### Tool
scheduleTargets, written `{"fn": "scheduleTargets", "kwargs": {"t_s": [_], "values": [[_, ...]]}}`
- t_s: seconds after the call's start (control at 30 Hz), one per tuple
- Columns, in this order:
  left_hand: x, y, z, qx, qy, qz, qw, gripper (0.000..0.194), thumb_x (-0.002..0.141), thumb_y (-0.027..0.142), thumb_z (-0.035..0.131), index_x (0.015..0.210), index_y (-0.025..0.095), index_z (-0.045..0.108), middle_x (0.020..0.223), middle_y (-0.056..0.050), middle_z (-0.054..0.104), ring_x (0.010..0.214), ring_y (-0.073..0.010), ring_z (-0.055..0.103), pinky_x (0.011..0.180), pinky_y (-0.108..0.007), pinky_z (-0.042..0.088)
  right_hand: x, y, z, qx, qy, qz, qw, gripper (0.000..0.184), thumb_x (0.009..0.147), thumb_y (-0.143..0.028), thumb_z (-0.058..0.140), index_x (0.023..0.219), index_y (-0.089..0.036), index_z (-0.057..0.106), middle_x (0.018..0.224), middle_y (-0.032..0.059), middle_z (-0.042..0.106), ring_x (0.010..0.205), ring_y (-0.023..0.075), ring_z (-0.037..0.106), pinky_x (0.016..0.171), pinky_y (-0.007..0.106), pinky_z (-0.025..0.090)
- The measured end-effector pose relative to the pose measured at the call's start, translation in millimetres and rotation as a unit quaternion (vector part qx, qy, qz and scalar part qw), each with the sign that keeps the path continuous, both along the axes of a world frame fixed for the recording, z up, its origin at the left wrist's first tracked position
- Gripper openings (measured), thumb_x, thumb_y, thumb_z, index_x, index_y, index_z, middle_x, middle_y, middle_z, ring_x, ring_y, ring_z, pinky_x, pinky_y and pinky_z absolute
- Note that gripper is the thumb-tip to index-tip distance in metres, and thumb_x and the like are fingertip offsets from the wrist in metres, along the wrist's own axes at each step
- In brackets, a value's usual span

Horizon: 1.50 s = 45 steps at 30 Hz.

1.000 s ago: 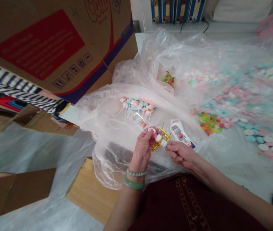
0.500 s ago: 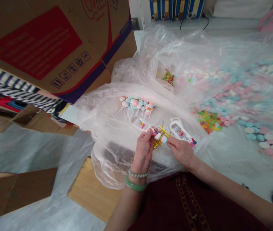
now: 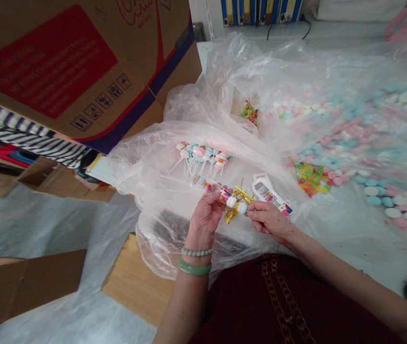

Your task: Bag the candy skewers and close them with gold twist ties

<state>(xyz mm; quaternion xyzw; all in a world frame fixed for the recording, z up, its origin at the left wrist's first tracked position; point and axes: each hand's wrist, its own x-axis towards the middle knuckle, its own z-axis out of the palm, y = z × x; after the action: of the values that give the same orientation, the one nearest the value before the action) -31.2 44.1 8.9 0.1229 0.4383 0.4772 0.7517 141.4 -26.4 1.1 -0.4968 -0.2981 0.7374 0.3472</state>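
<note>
My left hand (image 3: 206,211), with a beaded bracelet and a green bangle at its wrist, is closed on a small clear printed bag (image 3: 224,193). At the bag's right end is a marshmallow skewer (image 3: 241,208) in white, pink and blue; how far it sits inside the bag I cannot tell. My right hand (image 3: 268,220) pinches the skewer's right end, its stick hidden by the fingers. Below the skewer lie gold twist ties (image 3: 238,193). A stack of printed bags (image 3: 270,195) rests beside my right hand. Finished-looking marshmallow skewers (image 3: 203,154) lie in a row beyond my hands.
Clear plastic sheeting (image 3: 189,114) covers the table. Loose marshmallows (image 3: 391,200) and colourful gummy rings (image 3: 311,177) lie to the right, with more gummies (image 3: 249,112) in back. A large carton (image 3: 139,95) stands at left; a cardboard piece (image 3: 27,286) is on the floor.
My left hand has shifted a little left, and more of the printed bag shows along its fingers. My right hand keeps its pinch at the skewer's end.
</note>
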Motion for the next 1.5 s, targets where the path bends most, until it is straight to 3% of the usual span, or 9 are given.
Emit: {"fn": "scheduleTargets", "kwargs": {"t_s": [0.37, 0.53, 0.7, 0.87, 1.03, 1.1, 1.23, 1.4, 1.5], "values": [[0, -12, 0.2, 0.044, 0.075, -0.006, 0.996, 0.025, 0.067, 0.023, 0.079, 0.085, 0.011, 0.067, 0.079, -0.004, 0.069, 0.071, -0.0126, 0.064, 0.068, -0.022, 0.050, 1, 4, 2.4, -0.030, -0.016, -0.040, 0.999, 0.018, 0.069, -0.034, 0.061, 0.072, -0.019, 0.054, 0.039, -0.0077, 0.044, 0.033, 0.0051, 0.026, 0.034, 0.019, 0.010], [17, -20, 2.1, 0.050, 0.060, -0.046, 0.996, 0.028, 0.066, 0.030, 0.079, 0.085, 0.013, 0.067, 0.078, -0.004, 0.068, 0.068, -0.0122, 0.062, 0.067, -0.023, 0.048, -8, -1, 1.1, 0.049, -0.113, -0.016, 0.992, 0.017, 0.079, -0.032, 0.053, 0.067, -0.020, 0.049, 0.041, -0.0076, 0.045, 0.036, 0.0066, 0.030, 0.040, 0.021, 0.020], [28, -26, 3.1, 0.067, 0.022, -0.074, 0.995, 0.028, 0.068, 0.032, 0.077, 0.085, 0.012, 0.067, 0.080, -0.005, 0.068, 0.071, -0.0133, 0.062, 0.072, -0.025, 0.048, -11, -2, 0.3, 0.164, -0.245, 0.001, 0.955, 0.022, 0.083, -0.025, 0.048, 0.061, -0.020, 0.048, 0.046, -0.0060, 0.050, 0.049, 0.0097, 0.046, 0.057, 0.022, 0.036], [33, -26, 4.8, 0.073, 0.032, -0.055, 0.995, 0.026, 0.067, 0.027, 0.079, 0.084, 0.013, 0.066, 0.078, -0.004, 0.068, 0.070, -0.0125, 0.062, 0.071, -0.024, 0.048, -9, 4, 1.3, 0.179, -0.229, -0.019, 0.956, 0.021, 0.085, -0.029, 0.048, 0.067, -0.021, 0.054, 0.052, -0.0053, 0.050, 0.052, 0.0110, 0.046, 0.057, 0.023, 0.035], [27, -18, 4.7, 0.061, 0.021, -0.015, 0.998, 0.023, 0.070, 0.026, 0.076, 0.085, 0.013, 0.065, 0.080, -0.005, 0.069, 0.078, -0.0155, 0.066, 0.080, -0.028, 0.050, 2, 3, -1.9, 0.194, -0.313, -0.035, 0.929, 0.014, 0.080, -0.028, 0.055, 0.071, -0.021, 0.063, 0.064, -0.0021, 0.055, 0.064, 0.0132, 0.049, 0.060, 0.024, 0.034], [27, -19, 3.9, 0.068, 0.028, -0.022, 0.997, 0.023, 0.072, 0.028, 0.075, 0.086, 0.013, 0.065, 0.081, -0.005, 0.069, 0.077, -0.0153, 0.066, 0.079, -0.028, 0.050, 3, 3, -1.3, 0.174, -0.298, -0.041, 0.938, 0.012, 0.078, -0.027, 0.054, 0.071, -0.021, 0.062, 0.059, -0.0029, 0.051, 0.058, 0.0120, 0.046, 0.055, 0.023, 0.033], [33, -25, 3.2, 0.069, 0.032, -0.034, 0.997, 0.023, 0.074, 0.032, 0.073, 0.085, 0.013, 0.066, 0.081, -0.005, 0.069, 0.074, -0.0141, 0.065, 0.074, -0.026, 0.051, -5, 4, 7.8, 0.115, -0.146, -0.029, 0.982, 0.013, 0.076, -0.028, 0.051, 0.067, -0.020, 0.054, 0.051, -0.0051, 0.046, 0.044, 0.0091, 0.039, 0.044, 0.022, 0.031], [19, -22, 14.6, 0.009, -0.021, -0.087, 0.996, 0.025, 0.075, 0.032, 0.072, 0.093, 0.015, 0.067, 0.093, -0.007, 0.070, 0.084, -0.0180, 0.066, 0.080, -0.031, 0.051, -9, 3, 15.0, 0.109, -0.069, -0.044, 0.991, 0.018, 0.077, -0.033, 0.054, 0.065, -0.020, 0.051, 0.050, -0.0057, 0.047, 0.042, 0.0073, 0.038, 0.040, 0.020, 0.030], [4, -11, 22.5, 0.004, -0.067, -0.055, 0.996, 0.030, 0.079, 0.040, 0.068, 0.098, 0.017, 0.066, 0.103, -0.008, 0.069, 0.098, -0.0237, 0.064, 0.088, -0.039, 0.050, -4, 2, 12.9, 0.081, -0.070, -0.046, 0.993, 0.016, 0.075, -0.034, 0.057, 0.067, -0.019, 0.055, 0.048, -0.0064, 0.046, 0.041, 0.0066, 0.035, 0.039, 0.019, 0.025]]}}
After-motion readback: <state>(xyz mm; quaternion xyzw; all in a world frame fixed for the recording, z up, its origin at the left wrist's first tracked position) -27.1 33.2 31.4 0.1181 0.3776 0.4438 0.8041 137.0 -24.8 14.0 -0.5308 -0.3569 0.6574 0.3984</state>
